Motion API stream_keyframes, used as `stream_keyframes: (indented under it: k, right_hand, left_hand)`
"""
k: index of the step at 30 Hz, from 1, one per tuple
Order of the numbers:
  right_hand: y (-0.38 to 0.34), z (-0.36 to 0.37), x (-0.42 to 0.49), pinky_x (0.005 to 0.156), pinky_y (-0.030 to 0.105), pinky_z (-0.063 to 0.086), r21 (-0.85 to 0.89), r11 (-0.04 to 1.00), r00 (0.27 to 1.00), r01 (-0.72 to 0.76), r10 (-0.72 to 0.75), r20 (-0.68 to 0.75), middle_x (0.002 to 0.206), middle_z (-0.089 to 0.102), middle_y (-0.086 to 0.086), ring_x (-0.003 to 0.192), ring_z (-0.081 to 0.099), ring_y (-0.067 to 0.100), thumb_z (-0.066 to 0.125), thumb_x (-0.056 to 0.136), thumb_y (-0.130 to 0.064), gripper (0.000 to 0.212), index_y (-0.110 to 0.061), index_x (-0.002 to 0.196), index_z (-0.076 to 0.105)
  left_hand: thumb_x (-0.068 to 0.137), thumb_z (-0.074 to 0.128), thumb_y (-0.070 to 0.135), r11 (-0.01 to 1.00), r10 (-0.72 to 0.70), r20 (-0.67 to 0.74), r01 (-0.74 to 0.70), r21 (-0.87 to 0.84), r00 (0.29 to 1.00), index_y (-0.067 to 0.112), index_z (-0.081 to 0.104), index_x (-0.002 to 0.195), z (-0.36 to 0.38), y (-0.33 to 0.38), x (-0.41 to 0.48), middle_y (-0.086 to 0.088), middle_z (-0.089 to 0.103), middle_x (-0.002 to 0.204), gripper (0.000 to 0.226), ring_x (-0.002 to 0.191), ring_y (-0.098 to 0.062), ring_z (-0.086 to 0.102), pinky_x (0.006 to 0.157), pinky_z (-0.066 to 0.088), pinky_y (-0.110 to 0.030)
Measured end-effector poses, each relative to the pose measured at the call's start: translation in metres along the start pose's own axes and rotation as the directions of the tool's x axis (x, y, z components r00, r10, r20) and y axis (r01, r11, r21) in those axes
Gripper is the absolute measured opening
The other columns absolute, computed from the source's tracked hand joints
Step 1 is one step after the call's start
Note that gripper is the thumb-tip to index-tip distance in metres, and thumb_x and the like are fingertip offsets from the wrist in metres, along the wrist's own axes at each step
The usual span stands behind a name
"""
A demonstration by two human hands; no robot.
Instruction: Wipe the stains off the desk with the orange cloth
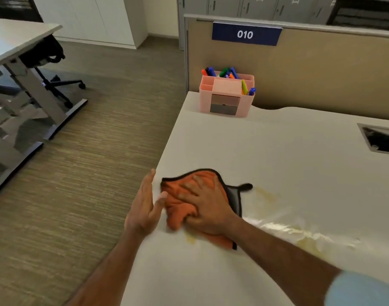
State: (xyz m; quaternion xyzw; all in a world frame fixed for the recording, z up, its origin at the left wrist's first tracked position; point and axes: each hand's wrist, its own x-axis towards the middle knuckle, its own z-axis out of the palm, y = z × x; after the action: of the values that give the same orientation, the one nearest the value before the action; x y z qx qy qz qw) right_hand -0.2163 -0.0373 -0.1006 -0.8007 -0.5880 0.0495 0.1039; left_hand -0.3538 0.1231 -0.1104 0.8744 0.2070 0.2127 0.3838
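Note:
The orange cloth (180,202), black-edged with a grey underside, lies bunched near the left edge of the white desk (277,155). My right hand (208,206) presses flat on top of it, fingers spread and partly gripping the folds. My left hand (145,206) stands on edge at the desk's left border, fingers straight, thumb touching the cloth, holding nothing. Yellowish stains (266,195) show to the right of the cloth. A wet, shiny smear (299,235) runs along beside my right forearm, and a small yellow patch (190,238) sits just below the cloth.
A pink desk organizer (226,96) full of coloured markers stands at the back left of the desk against a tan partition (321,74) labelled 010. A cable cutout (381,140) opens at the right. Left of the desk lie carpet floor, another desk (17,40) and an office chair (47,60).

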Motion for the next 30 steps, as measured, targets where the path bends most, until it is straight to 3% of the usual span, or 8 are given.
stream_keyframes:
  k: [4,9,13,15,17,20,25,30]
  right_hand:
    - [0.071,-0.021,-0.055,0.120,0.034,-0.005,-0.006,0.977,0.965,-0.214,0.210,-0.154,0.146,0.048,-0.006,0.138,0.040,0.020,0.043,0.078,-0.055,0.062,-0.041,0.138,0.048]
    - [0.123,-0.039,-0.039,0.112,0.064,0.015,-0.024,0.801,0.801,-0.599,0.597,-0.050,0.157,0.029,-0.009,0.147,0.019,0.024,0.045,0.083,-0.055,0.066,-0.047,0.146,0.027]
    - [0.085,-0.032,-0.029,0.114,0.058,0.011,-0.036,0.909,0.910,-0.415,0.416,0.000,0.155,0.031,-0.011,0.147,0.019,0.025,0.042,0.072,-0.066,0.075,-0.047,0.144,0.031]
    - [0.069,-0.023,-0.056,0.119,0.044,-0.004,-0.013,0.965,0.965,-0.262,0.262,-0.024,0.154,0.033,-0.011,0.147,0.019,0.022,0.045,0.073,-0.064,0.074,-0.046,0.144,0.035]
    - [0.070,-0.022,-0.090,0.116,0.030,-0.015,0.033,0.976,0.970,-0.216,0.219,-0.103,0.152,0.039,-0.010,0.145,0.023,0.020,0.052,0.074,-0.057,0.070,-0.043,0.141,0.042]
    - [0.103,-0.032,-0.106,0.117,0.024,-0.009,0.004,0.956,0.935,-0.293,0.287,-0.209,0.142,0.053,-0.002,0.136,0.042,0.023,0.051,0.071,-0.049,0.064,-0.039,0.134,0.052]
    - [0.133,-0.037,-0.045,0.113,0.051,0.010,-0.069,0.775,0.777,-0.628,0.618,-0.121,0.156,0.032,-0.006,0.145,0.025,0.025,0.042,0.079,-0.063,0.070,-0.047,0.146,0.029]
    - [0.057,-0.011,-0.001,0.111,0.048,-0.003,-0.012,0.914,0.910,-0.405,0.402,-0.104,0.149,0.043,-0.005,0.142,0.028,0.028,0.048,0.071,-0.073,0.072,-0.044,0.137,0.045]
  left_hand:
    - [0.089,0.026,0.071,1.000,-0.009,0.031,0.008,0.020,0.999,0.014,0.022,0.152,0.001,-0.006,0.000,0.004,0.024,0.159,0.085,0.144,0.007,0.014,0.114,0.011,-0.010]
    - [0.087,0.023,0.074,0.993,-0.017,0.102,0.005,0.119,0.995,0.021,0.029,0.150,0.003,-0.013,0.015,0.009,0.021,0.159,0.083,0.145,0.002,0.011,0.116,0.014,-0.025]
    - [0.086,0.022,0.072,0.959,0.018,0.241,-0.085,0.270,0.970,0.019,0.032,0.149,0.003,-0.014,0.065,0.000,0.025,0.160,0.083,0.145,-0.005,0.015,0.119,0.009,-0.031]
    - [0.085,0.021,0.072,0.940,0.035,0.292,-0.131,0.315,0.956,0.017,0.032,0.149,0.007,-0.012,0.094,-0.003,0.025,0.160,0.085,0.148,-0.012,0.017,0.121,0.007,-0.034]
    - [0.088,0.025,0.070,0.911,0.064,0.340,-0.194,0.363,0.938,0.016,0.030,0.150,0.015,-0.009,0.119,-0.004,0.023,0.161,0.082,0.149,-0.015,0.016,0.122,0.007,-0.035]
    - [0.092,0.031,0.063,0.858,0.109,0.397,-0.288,0.425,0.911,0.016,0.027,0.151,0.032,-0.007,0.141,-0.006,0.017,0.162,0.076,0.150,-0.018,0.012,0.122,0.008,-0.037]
    - [0.092,0.034,0.061,0.829,0.128,0.386,-0.312,0.464,0.914,0.018,0.026,0.151,0.049,-0.012,0.142,-0.005,0.015,0.163,0.074,0.151,-0.020,0.008,0.122,0.004,-0.038]
    - [0.093,0.043,0.055,0.827,0.111,0.398,-0.307,0.472,0.911,0.016,0.028,0.151,0.047,-0.009,0.146,-0.009,0.017,0.162,0.072,0.150,-0.024,0.011,0.121,0.006,-0.040]
